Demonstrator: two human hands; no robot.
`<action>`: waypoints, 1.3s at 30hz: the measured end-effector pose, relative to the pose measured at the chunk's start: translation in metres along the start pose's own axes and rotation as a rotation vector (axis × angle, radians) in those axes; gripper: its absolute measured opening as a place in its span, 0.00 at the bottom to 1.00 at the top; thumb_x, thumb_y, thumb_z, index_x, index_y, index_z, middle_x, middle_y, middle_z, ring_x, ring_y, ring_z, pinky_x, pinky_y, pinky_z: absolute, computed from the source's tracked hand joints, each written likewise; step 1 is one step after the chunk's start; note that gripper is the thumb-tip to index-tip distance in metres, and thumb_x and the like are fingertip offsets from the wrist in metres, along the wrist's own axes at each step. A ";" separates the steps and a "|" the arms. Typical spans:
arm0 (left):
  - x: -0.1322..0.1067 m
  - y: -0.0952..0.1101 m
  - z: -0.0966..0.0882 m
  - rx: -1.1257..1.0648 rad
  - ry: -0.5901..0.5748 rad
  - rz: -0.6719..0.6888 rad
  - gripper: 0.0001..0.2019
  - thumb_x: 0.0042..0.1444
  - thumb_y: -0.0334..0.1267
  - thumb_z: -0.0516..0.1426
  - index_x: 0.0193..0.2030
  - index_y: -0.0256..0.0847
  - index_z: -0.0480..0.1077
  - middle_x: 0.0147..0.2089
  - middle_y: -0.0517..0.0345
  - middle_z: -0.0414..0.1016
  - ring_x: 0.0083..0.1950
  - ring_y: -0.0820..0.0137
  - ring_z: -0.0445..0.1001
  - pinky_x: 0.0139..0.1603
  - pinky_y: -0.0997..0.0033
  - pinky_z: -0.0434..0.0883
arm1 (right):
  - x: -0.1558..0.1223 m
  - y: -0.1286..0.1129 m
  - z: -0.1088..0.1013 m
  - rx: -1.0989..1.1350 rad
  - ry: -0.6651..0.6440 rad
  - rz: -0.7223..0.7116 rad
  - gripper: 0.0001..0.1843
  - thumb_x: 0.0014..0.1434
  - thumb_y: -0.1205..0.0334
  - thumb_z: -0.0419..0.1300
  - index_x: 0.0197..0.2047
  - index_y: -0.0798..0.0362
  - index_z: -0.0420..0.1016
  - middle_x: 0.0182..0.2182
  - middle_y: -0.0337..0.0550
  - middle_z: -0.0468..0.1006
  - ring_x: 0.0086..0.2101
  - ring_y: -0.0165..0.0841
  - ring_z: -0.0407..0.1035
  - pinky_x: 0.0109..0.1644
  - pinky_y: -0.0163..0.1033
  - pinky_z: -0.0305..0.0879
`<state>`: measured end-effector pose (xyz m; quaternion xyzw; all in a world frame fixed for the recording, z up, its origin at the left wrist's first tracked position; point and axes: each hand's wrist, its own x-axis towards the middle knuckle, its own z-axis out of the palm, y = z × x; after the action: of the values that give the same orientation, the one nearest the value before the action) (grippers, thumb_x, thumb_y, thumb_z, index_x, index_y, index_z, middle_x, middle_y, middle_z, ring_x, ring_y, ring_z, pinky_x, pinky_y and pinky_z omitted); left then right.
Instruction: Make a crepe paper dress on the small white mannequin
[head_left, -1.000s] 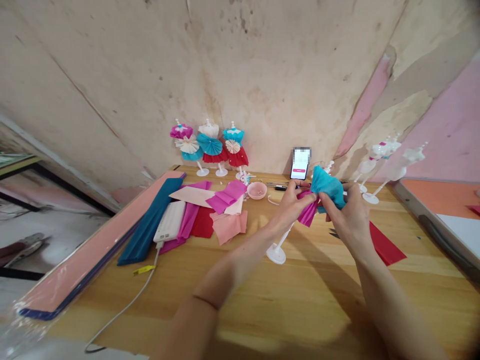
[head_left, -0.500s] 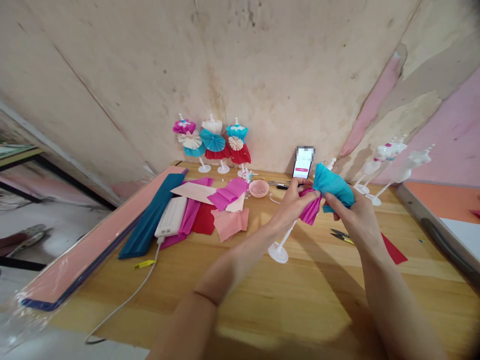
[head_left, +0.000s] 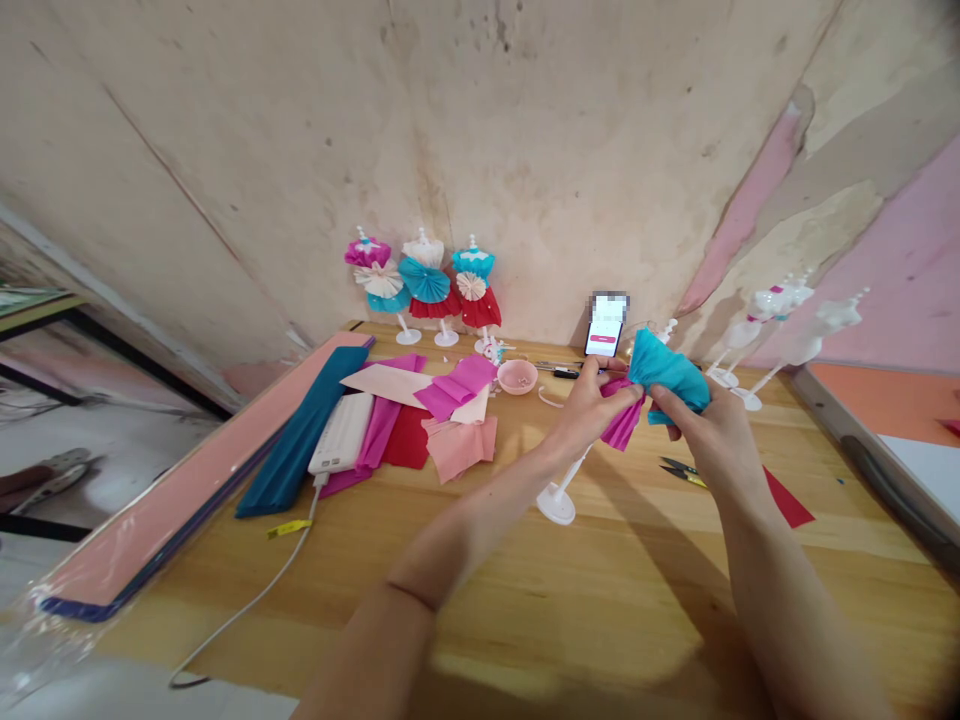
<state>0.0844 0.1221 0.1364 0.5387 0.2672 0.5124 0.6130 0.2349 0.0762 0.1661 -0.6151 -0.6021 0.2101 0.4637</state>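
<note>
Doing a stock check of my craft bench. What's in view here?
paper dresses on stands: three, pink, teal, red, against the wall
white stands: three, bare, right and under the hands
phone: one, lit screen, leaning on the wall
power bank: one, white, on the paper
crepe paper sheets: several, teal, magenta, pink, red, at left
bowl: one, pink, behind the hands
scissors: one pair, dark and yellow, at right
gathered crepe paper: one bunch, teal and magenta, held in both hands
left hand: one, pinching the bunch
right hand: one, pinching the bunch

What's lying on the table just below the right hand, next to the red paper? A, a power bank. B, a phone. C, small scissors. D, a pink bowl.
C: the small scissors lie on the table below the right hand, just left of the red paper.
</note>
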 end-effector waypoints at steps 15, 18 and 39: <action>0.001 -0.001 0.001 0.037 0.009 0.035 0.17 0.55 0.39 0.62 0.46 0.42 0.59 0.44 0.56 0.73 0.43 0.71 0.74 0.48 0.68 0.70 | 0.000 -0.001 0.003 -0.009 0.052 0.003 0.18 0.57 0.45 0.62 0.34 0.54 0.73 0.24 0.42 0.79 0.19 0.30 0.66 0.24 0.37 0.64; 0.001 -0.003 0.001 0.070 0.005 0.054 0.16 0.56 0.39 0.61 0.46 0.42 0.59 0.45 0.56 0.73 0.45 0.70 0.74 0.50 0.67 0.70 | 0.000 0.001 0.003 -0.018 0.074 -0.001 0.18 0.57 0.46 0.62 0.35 0.54 0.73 0.24 0.42 0.79 0.19 0.31 0.66 0.22 0.37 0.64; 0.001 0.002 0.000 0.026 0.025 0.070 0.15 0.56 0.37 0.61 0.45 0.42 0.58 0.43 0.58 0.72 0.40 0.73 0.74 0.45 0.70 0.70 | 0.001 -0.001 -0.001 -0.042 0.022 -0.018 0.17 0.57 0.47 0.62 0.37 0.53 0.72 0.24 0.41 0.77 0.19 0.30 0.66 0.23 0.36 0.63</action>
<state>0.0840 0.1231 0.1381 0.5493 0.2626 0.5369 0.5840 0.2350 0.0768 0.1680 -0.6215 -0.6067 0.1867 0.4591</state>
